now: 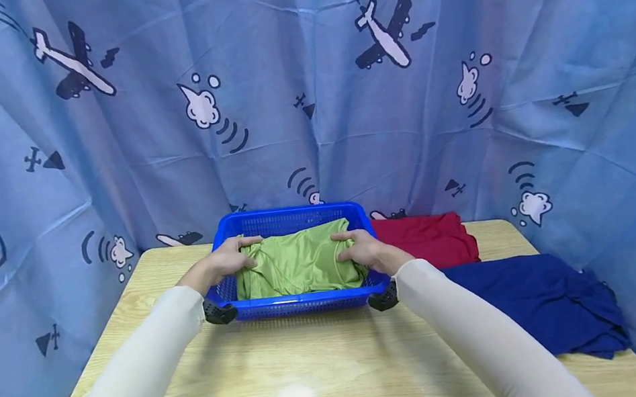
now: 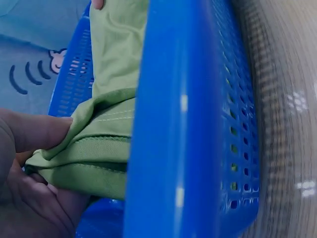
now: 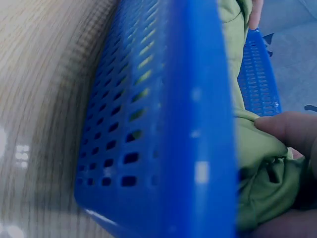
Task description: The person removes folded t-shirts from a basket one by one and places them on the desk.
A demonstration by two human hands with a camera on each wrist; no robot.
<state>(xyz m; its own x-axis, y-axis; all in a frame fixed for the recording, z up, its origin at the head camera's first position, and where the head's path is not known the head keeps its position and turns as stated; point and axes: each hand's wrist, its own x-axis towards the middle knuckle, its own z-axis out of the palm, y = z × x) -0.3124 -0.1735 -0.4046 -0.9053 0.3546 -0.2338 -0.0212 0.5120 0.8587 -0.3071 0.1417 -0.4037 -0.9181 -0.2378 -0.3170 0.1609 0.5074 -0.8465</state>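
Observation:
A folded green garment [image 1: 296, 262] lies inside a blue plastic basket [image 1: 302, 299] with perforated walls. At its left end my left hand [image 1: 230, 257] grips the cloth; in the left wrist view the thumb is on top of the folded layers [image 2: 99, 148] and the fingers are beneath. My right hand [image 1: 364, 251] holds the opposite end, with thumb and fingers around bunched green cloth [image 3: 267, 173] in the right wrist view. Both wrists pass over the basket's near corners. Part of the garment's lower side is hidden by the near rim.
Right of the basket lies a folded red cloth [image 1: 427, 237]. Nearer on the right is a dark blue cloth [image 1: 546, 302], partly behind the right sleeve. A wooden table [image 1: 293, 371] carries everything, and a blue patterned curtain [image 1: 279, 95] hangs behind and at the sides.

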